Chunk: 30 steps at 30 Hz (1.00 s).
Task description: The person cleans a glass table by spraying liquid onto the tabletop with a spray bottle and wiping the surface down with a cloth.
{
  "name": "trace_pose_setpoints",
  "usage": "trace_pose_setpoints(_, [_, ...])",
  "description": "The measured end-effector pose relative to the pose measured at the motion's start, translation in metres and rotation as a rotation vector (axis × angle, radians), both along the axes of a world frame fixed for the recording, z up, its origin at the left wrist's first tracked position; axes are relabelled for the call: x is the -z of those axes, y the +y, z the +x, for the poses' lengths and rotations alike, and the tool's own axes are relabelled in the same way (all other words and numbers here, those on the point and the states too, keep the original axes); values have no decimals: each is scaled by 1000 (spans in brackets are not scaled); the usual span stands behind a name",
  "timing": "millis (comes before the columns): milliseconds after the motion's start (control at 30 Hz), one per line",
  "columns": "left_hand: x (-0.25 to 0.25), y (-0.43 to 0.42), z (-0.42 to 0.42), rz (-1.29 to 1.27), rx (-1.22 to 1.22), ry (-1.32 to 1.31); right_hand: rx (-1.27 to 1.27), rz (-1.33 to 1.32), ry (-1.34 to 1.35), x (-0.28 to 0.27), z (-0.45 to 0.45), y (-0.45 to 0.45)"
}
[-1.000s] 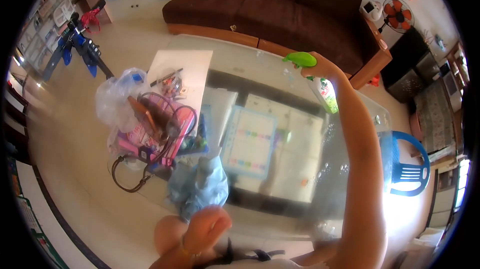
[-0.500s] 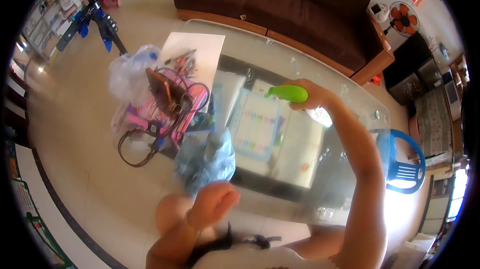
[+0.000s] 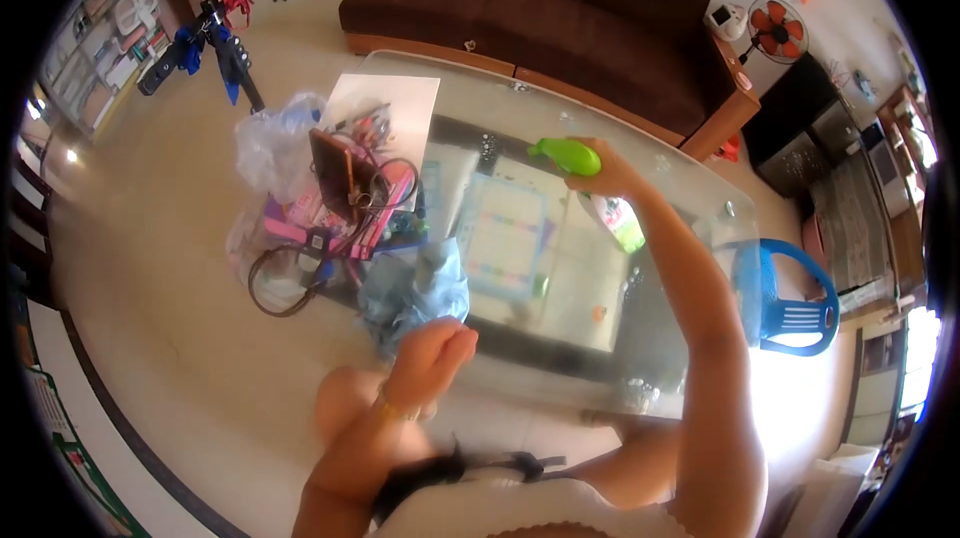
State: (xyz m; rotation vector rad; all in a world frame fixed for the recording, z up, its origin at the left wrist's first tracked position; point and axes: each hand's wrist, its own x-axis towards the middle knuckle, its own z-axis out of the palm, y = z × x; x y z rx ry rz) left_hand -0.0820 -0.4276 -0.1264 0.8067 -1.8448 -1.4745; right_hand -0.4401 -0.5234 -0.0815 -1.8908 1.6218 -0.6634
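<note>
Your R hand [image 3: 605,170] is wrapped round the spray bottle [image 3: 620,225], just under its green spray head [image 3: 570,156], over the spotted glass desk [image 3: 652,333]; bottle's prob. light, stiffish plastic, maybe slippery if damp; best hold's at the neck; R arm [image 3: 690,273] is stretched fwd, spray head facing L, base tilted R; your L hand [image 3: 432,353] is curled in by the blue cloth [image 3: 420,283], can't tell if touching.
</note>
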Motion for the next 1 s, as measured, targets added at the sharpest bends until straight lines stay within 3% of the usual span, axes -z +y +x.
trace_pose_setpoints(200, [4, -5, -1, -24, -70, 43, 122, -6, -35, -15, -11, 20])
trace_pose_setpoints(267, [11, -8, 2, -30, -85, 20, 152, -55, -47, -31, -7, 59])
trace_pose_setpoints(300, [16, -11, 6, -25, -82, -14, 174, 71, -31, -42, -7, 78])
trace_pose_setpoints(433, [23, -12, 7, 0, -135, -10, 157, -94, -81, -44, 8, 174])
trace_pose_setpoints(533, [39, -28, 7, -159, -206, -40, 217, -89, -7, -38, 39, 229])
trace_pose_setpoints(600, [28, -32, 0, -955, -311, -343, 211, -112, -11, -23, 71, 267])
trace_pose_setpoints(667, [49, -37, -1, -1218, -337, -561, 297, -52, -79, -15, 97, 286])
trace_pose_setpoints(700, [95, -42, 1, -1071, -316, -631, 322, -12, -46, -8, 106, 294])
trace_pose_setpoints(767, [81, -44, 8, -718, -133, -574, 355, 10, -31, 8, 122, 306])
trace_pose_setpoints(867, [104, -65, 26, -541, -348, -332, 330, -63, -72, 25, 151, 317])
trace_pose_setpoints(933, [79, -66, 43, -305, -493, -155, 333, -26, -157, 32, 171, 318])
trace_pose_setpoints(1000, [71, -74, 65, 11, -586, 182, 307, -52, -211, 49, 190, 317])
